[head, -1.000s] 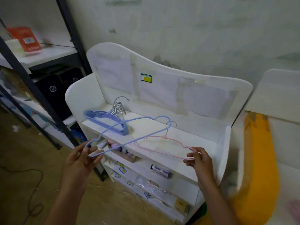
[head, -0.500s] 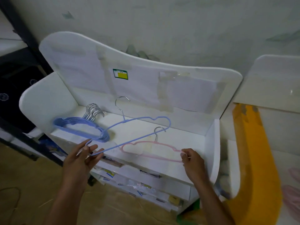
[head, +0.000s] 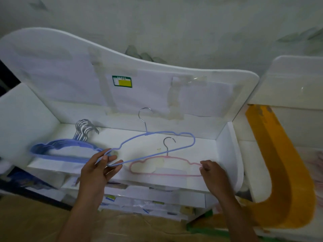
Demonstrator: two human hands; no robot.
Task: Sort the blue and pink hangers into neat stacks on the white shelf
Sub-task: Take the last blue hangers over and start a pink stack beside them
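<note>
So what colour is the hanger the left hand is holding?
Blue, with a silver metal hook; the left hand pinches this hanger at one end. Head view shows it.

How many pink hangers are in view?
1. The pink hanger lies on the white shelf, its right end pinched by the right hand. None seems hidden.

Matt blue hanger (head: 158, 144) with shiny metal hook; smooth white shelf (head: 108, 169).
</note>
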